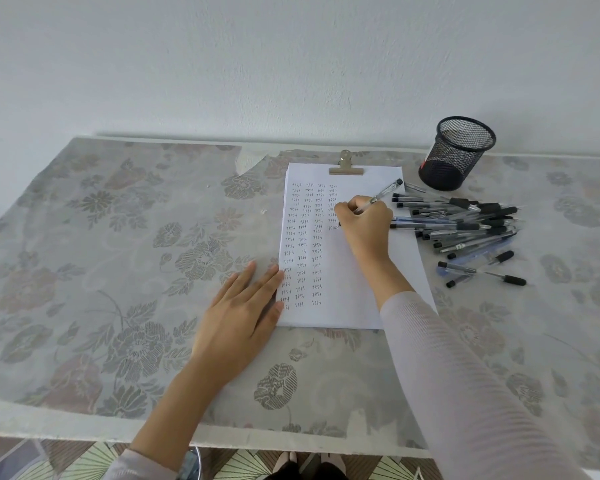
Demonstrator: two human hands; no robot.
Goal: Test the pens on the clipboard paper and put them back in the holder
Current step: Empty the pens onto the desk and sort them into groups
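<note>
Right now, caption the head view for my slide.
Right hand tests a pen on clipboard paper, left hand flat at its edge, loose pens beside the holder.

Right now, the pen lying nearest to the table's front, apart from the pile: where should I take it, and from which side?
Pinch the nearest pen at its black rubber sleeve at the right end, coming from above and the right. It lies flat, and that end is free on the tablecloth, while its left end seems to cross a shorter pen.
</note>
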